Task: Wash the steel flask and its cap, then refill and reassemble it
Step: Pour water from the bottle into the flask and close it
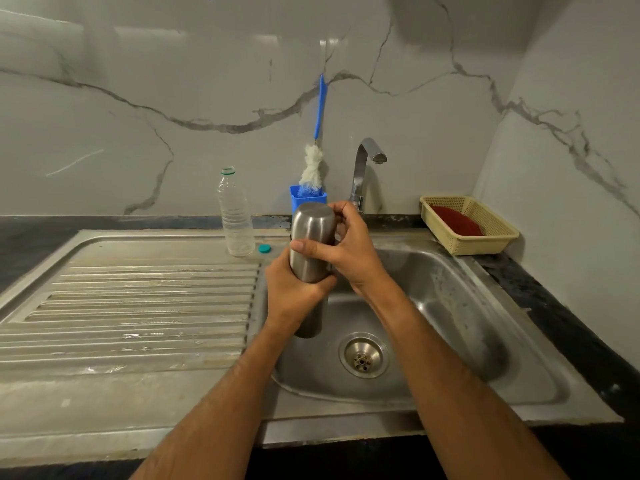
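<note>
The steel flask (311, 230) is held bottom-up over the left side of the sink basin (450, 306). My left hand (294, 296) grips its lower half, near the downward-facing end. My right hand (346, 244) wraps round its upper half, thumb across the front. The flask's mouth and cap are hidden behind my left hand and wrist, so I cannot tell whether the cap is on. No water runs from the tap (367, 161).
An open clear plastic bottle (235, 216) stands on the drainboard (138, 306) with its teal cap (264, 248) beside it. A blue-handled bottle brush (315, 161) stands in a blue holder (298, 199) behind the flask. A beige basket (485, 237) with a red scrubber (457, 221) sits at the right.
</note>
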